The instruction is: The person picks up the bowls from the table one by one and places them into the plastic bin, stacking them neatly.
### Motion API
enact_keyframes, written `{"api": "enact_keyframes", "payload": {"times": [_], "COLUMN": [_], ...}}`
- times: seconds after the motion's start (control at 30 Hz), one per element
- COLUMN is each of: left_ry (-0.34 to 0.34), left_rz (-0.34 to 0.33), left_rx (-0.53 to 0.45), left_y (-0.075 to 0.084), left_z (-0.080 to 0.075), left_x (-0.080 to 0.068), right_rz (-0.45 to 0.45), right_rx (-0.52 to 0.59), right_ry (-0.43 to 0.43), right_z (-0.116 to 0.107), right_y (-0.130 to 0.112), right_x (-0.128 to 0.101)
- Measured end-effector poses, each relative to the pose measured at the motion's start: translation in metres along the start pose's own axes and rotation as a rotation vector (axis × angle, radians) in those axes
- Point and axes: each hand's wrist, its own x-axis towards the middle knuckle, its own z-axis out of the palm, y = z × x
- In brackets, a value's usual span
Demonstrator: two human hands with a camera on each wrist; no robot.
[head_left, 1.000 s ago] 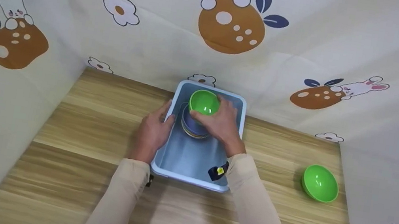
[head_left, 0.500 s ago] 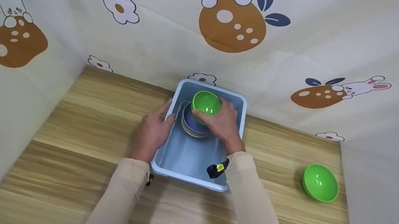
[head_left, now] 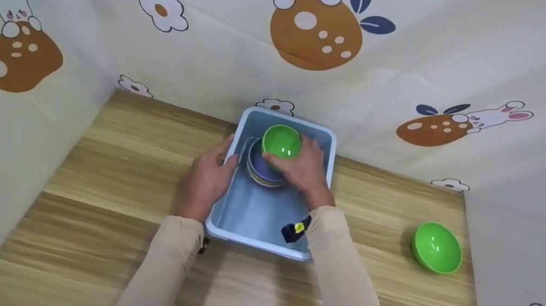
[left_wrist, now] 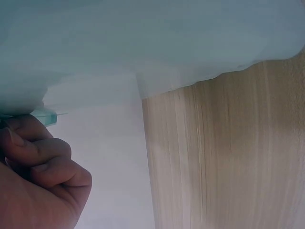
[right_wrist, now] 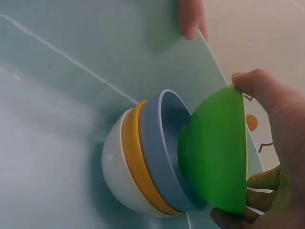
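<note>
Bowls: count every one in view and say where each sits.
5. A green bowl held by the right hand enters the stack in the blue bin: blue bowl, yellow bowl, white bowl. Another green bowl sits on the table. More may be nested unseen.

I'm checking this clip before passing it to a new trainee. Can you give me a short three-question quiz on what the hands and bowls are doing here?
1. True or false: the green bowl gripped by the right hand sits fully nested in the stack of bowls.
2. Which hand holds the side rim of the blue bin? A) left hand B) right hand C) neither
3. In the right wrist view, name the stack's colours from the outermost bowl inward.

Key
1. False: it is tilted and only partly inside the blue bowl.
2. A.
3. White, yellow, blue.

A second green bowl lies apart on the wooden table.
</note>
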Motion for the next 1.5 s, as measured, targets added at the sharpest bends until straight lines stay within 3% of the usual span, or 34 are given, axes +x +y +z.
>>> {"api": "enact_keyframes", "payload": {"times": [0.3, 0.47, 0.83, 1.3, 1.5], "left_ry": [0.019, 0.025, 0.015, 0.005, 0.012], "left_rz": [0.041, 0.041, 0.015, 0.007, 0.005], "left_rx": [-0.074, -0.055, 0.006, -0.027, -0.022], "left_y": [-0.003, -0.002, -0.001, -0.002, -0.003], "left_z": [0.000, -0.001, -0.001, -0.001, 0.000], "left_x": [0.002, 0.001, -0.001, 0.001, 0.002], "right_rz": [-0.060, -0.075, -0.074, -0.122, -0.082], "right_rx": [-0.120, -0.166, -0.140, -0.130, -0.156], "right_ry": [0.011, -0.006, -0.038, -0.027, -0.065], "right_z": [0.003, 0.007, 0.010, 0.014, 0.015], "right_y": [-0.002, -0.003, -0.003, -0.002, -0.001], "right_x": [-0.001, -0.001, -0.001, 0.002, 0.002]}}
